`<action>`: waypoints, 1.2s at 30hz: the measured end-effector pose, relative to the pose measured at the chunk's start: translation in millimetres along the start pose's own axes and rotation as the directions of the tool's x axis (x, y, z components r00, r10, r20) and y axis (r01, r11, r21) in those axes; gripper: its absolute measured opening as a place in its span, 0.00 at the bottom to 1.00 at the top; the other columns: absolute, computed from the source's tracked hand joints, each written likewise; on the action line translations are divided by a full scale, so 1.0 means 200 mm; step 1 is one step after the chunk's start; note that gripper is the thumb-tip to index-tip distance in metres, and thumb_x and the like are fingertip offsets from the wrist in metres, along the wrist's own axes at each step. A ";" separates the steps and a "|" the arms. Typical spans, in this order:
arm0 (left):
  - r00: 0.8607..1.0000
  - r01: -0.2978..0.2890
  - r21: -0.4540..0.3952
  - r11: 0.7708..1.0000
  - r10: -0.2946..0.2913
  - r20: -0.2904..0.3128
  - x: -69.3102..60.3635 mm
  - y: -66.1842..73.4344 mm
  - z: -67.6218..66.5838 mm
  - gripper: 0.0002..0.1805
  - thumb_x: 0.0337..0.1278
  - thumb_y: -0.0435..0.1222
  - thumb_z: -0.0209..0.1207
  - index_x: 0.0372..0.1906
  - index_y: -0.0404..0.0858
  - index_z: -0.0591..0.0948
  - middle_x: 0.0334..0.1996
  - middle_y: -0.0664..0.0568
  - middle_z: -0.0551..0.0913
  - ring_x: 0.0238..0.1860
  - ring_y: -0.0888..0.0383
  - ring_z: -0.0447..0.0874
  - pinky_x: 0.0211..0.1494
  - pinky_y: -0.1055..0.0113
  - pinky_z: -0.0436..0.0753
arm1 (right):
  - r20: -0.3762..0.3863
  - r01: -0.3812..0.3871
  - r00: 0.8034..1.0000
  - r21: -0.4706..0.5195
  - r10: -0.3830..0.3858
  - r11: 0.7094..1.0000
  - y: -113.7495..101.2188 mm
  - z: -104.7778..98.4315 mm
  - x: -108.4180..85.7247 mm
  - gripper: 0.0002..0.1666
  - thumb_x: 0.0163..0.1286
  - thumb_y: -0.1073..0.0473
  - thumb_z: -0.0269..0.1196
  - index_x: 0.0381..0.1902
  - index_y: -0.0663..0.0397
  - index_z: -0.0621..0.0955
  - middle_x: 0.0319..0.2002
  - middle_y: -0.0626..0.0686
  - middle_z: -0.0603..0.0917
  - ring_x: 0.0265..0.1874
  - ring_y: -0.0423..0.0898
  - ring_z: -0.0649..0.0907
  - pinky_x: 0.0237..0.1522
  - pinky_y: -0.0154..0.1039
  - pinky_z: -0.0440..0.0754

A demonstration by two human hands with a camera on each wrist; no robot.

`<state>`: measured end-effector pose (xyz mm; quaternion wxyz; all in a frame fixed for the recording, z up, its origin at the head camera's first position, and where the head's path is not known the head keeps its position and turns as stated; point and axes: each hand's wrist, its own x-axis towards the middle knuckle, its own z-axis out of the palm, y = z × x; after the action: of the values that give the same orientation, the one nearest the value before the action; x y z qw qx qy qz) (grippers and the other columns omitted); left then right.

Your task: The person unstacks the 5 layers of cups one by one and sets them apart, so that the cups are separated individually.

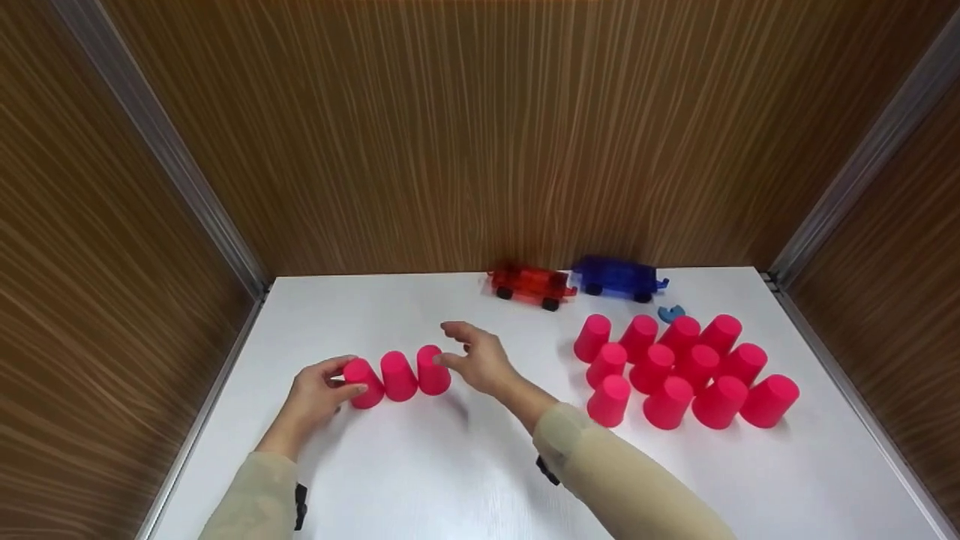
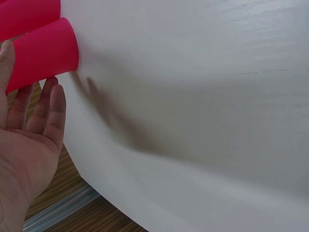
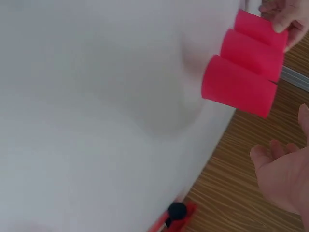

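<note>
Three pink cups stand upside down in a short row at the left of the white table. My left hand [image 1: 313, 396] holds the leftmost cup [image 1: 365, 388], thumb on the near side and fingers round the far side. In the left wrist view this cup [image 2: 46, 54] lies between thumb and fingers. Beside it stands the middle cup [image 1: 399, 379]. My right hand [image 1: 484, 365] is spread next to the right cup [image 1: 430, 376], thumb overlapping it in the head view. From the right wrist, a gap shows between that hand [image 3: 285, 176] and the cup [image 3: 236, 89].
Several more pink cups [image 1: 697, 367] stand upside down in rows at the right. Behind them are a red toy wagon [image 1: 531, 283], a blue toy wagon [image 1: 619, 277] and a small blue curved piece [image 1: 671, 313]. Wood-grain walls [image 1: 480, 150] enclose the table [image 1: 450, 480].
</note>
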<state>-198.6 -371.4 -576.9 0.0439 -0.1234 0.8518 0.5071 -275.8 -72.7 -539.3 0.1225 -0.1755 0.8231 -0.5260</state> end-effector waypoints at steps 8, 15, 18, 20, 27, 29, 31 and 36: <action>1.000 0.012 -0.020 1.000 -0.012 0.006 0.00 0.00 0.00 0.38 0.63 0.38 0.75 0.77 0.41 0.75 0.66 0.40 0.80 0.60 0.44 0.82 0.54 0.53 0.88 | 0.041 -0.026 0.999 -0.021 0.027 0.999 0.07 0.13 0.05 0.34 0.70 0.61 0.74 0.72 0.54 0.78 0.67 0.56 0.81 0.67 0.60 0.78 0.67 0.51 0.80; 1.000 0.012 -0.004 1.000 -0.012 0.002 0.00 0.00 0.00 0.37 0.62 0.38 0.76 0.75 0.40 0.76 0.65 0.39 0.80 0.58 0.45 0.83 0.52 0.52 0.89 | 0.039 -0.034 0.999 -0.044 0.036 0.998 0.09 0.15 0.05 0.32 0.70 0.63 0.74 0.70 0.54 0.79 0.61 0.53 0.84 0.58 0.51 0.81 0.60 0.44 0.84; 1.000 0.014 -0.007 1.000 -0.014 0.000 0.01 0.00 0.00 0.37 0.62 0.38 0.76 0.75 0.41 0.76 0.65 0.40 0.81 0.56 0.45 0.83 0.50 0.52 0.89 | 0.061 -0.056 0.996 -0.036 0.058 0.998 0.10 0.09 0.04 0.33 0.72 0.61 0.73 0.73 0.52 0.78 0.62 0.52 0.82 0.60 0.50 0.81 0.60 0.43 0.85; 1.000 0.021 -0.015 1.000 -0.021 -0.002 0.00 0.00 0.00 0.37 0.61 0.38 0.76 0.75 0.41 0.76 0.65 0.40 0.80 0.55 0.46 0.83 0.49 0.52 0.89 | 0.076 -0.072 0.994 -0.041 0.075 0.997 0.11 0.03 0.04 0.34 0.72 0.59 0.73 0.74 0.50 0.77 0.63 0.52 0.82 0.61 0.51 0.81 0.59 0.43 0.85; 1.000 0.032 -0.020 0.999 -0.032 0.001 0.00 0.00 0.00 0.38 0.62 0.39 0.76 0.75 0.42 0.76 0.65 0.41 0.80 0.56 0.46 0.82 0.50 0.53 0.89 | 0.114 -0.049 0.991 -0.116 0.063 0.992 0.12 -0.27 0.05 0.33 0.71 0.57 0.73 0.72 0.48 0.79 0.62 0.51 0.83 0.61 0.51 0.81 0.60 0.46 0.85; 1.000 0.029 -0.024 0.999 -0.029 0.002 0.00 0.00 0.00 0.38 0.61 0.39 0.76 0.75 0.42 0.76 0.65 0.40 0.80 0.55 0.46 0.82 0.50 0.53 0.89 | 0.117 -0.025 0.992 -0.148 0.043 0.989 0.13 -0.36 0.05 0.33 0.70 0.58 0.74 0.71 0.49 0.80 0.61 0.51 0.83 0.61 0.51 0.81 0.62 0.47 0.84; 1.000 0.028 -0.025 0.999 -0.028 0.004 0.00 0.00 0.00 0.38 0.61 0.40 0.76 0.75 0.42 0.76 0.65 0.40 0.80 0.56 0.46 0.82 0.51 0.53 0.89 | 0.116 -0.013 0.993 -0.174 0.034 0.985 0.13 -0.45 0.05 0.32 0.70 0.57 0.75 0.71 0.50 0.80 0.61 0.50 0.84 0.60 0.51 0.82 0.62 0.47 0.83; 0.999 0.030 -0.016 0.999 -0.030 0.014 -0.01 0.01 0.00 0.38 0.62 0.40 0.76 0.76 0.42 0.75 0.67 0.40 0.79 0.57 0.45 0.81 0.52 0.53 0.89 | 0.112 -0.076 0.989 -0.183 0.097 0.980 0.15 -0.65 0.04 0.34 0.68 0.55 0.77 0.71 0.41 0.81 0.60 0.48 0.83 0.60 0.51 0.81 0.61 0.48 0.84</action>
<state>-198.1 -370.3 -574.6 0.0565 -0.1328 0.8455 0.5140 -338.1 42.2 -513.8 0.1784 -0.1810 0.8650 -0.4327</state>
